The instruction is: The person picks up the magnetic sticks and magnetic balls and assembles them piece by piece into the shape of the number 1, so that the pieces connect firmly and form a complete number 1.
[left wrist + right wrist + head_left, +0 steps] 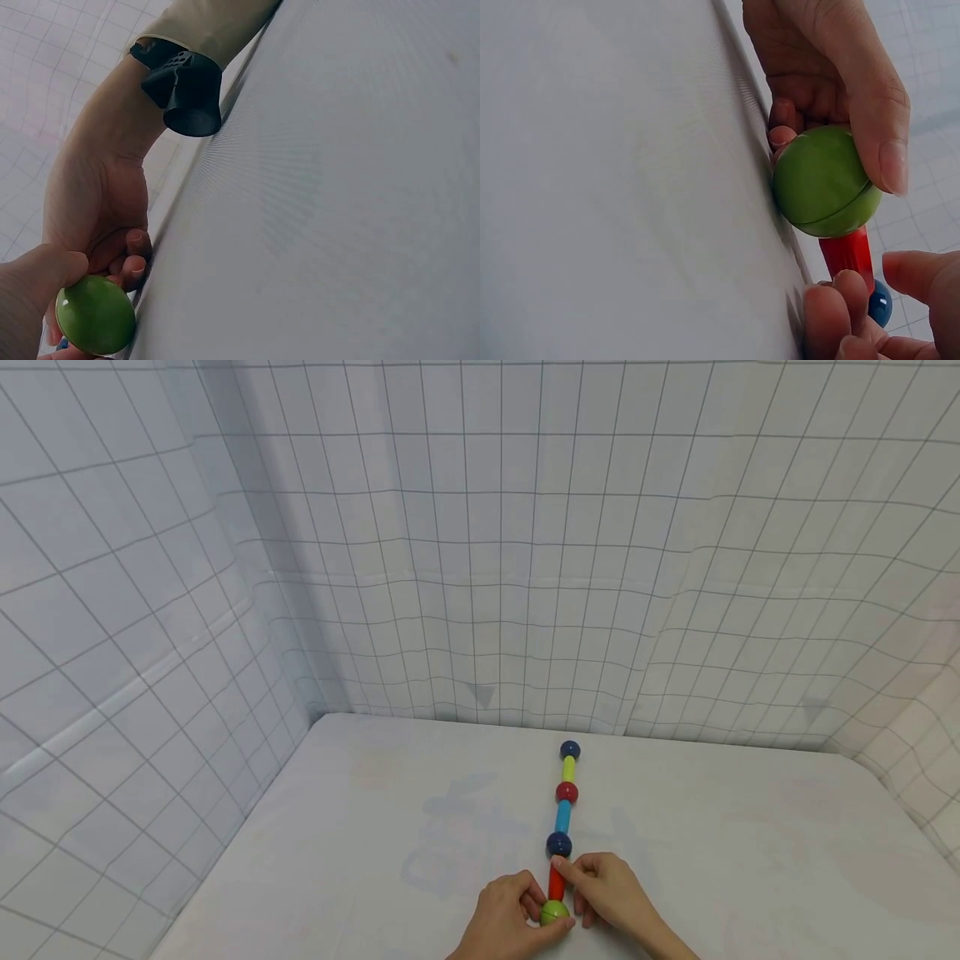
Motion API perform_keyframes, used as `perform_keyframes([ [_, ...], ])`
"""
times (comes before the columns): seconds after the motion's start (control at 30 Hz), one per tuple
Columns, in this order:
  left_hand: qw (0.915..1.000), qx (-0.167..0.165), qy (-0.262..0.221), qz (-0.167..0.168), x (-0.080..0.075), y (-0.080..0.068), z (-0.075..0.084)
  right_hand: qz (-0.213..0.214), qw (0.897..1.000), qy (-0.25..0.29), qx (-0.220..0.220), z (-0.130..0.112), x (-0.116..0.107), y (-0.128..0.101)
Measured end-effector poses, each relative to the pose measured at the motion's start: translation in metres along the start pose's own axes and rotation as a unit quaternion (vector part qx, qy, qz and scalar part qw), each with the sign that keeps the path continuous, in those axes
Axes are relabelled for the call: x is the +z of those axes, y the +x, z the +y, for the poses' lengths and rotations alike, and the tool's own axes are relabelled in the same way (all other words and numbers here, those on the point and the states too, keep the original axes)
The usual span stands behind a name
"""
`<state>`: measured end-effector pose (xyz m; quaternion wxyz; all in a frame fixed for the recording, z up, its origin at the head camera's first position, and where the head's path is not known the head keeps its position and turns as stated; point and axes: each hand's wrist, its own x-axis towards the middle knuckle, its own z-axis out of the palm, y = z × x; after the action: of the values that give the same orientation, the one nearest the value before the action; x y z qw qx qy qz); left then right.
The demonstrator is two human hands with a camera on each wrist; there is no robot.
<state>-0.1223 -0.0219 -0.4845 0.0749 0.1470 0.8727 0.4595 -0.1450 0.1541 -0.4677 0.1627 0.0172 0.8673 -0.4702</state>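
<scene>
A straight chain of balls and rods runs away from me over the white table (360, 827). At its near end is a green ball (553, 911), which my left hand (504, 917) grips between thumb and fingers. A red rod (556, 885) joins that ball to a dark blue ball (558, 844). My right hand (611, 891) pinches the red rod close to the blue ball, its other fingers curled beside it. Farther along come a light blue rod (562, 817), a red ball (567, 792), a yellow-green rod (568, 769) and another dark blue ball (570, 750).
White gridded cloth (495, 543) hangs behind the table and along both sides. The far dark blue ball lies near the table's back edge. A black wrist camera (191, 97) is strapped on the right forearm below a beige sleeve (214, 30).
</scene>
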Motion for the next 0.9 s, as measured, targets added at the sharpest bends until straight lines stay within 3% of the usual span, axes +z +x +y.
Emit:
perform_keyframes([
  [0.27,0.9998,-0.017,0.003,-0.007,-0.0003,-0.0006,0.0017,0.001,1.000,0.013,0.013,0.0045,-0.0005,0.0042],
  [0.9,0.9998,-0.009,0.017,-0.001,-0.0025,-0.0011,-0.0002,-0.010,1.000,0.028,0.006,0.0060,-0.0034,0.0055],
])
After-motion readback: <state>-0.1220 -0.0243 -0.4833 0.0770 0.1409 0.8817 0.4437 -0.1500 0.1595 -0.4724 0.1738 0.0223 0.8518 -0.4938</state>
